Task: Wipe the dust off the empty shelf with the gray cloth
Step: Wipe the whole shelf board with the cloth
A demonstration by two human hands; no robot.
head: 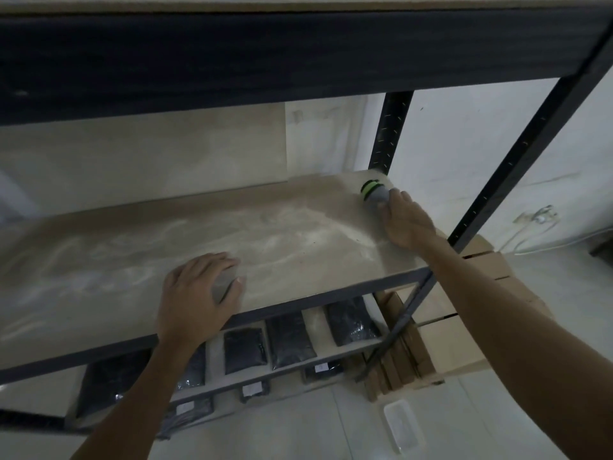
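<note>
Gray cloth (225, 283) sits bunched under the left hand (195, 290), fingers curled over it near the front edge of the dusty wooden shelf (298, 234), pale streaks swirling across the board. Over at the far right corner, the right hand (406, 222) wraps around a gray bottle with a green cap (373, 190). Below, dark bags (288, 338) line the lower shelf, cardboard boxes (441, 333) stacked beside the black upright (517, 161).
</note>
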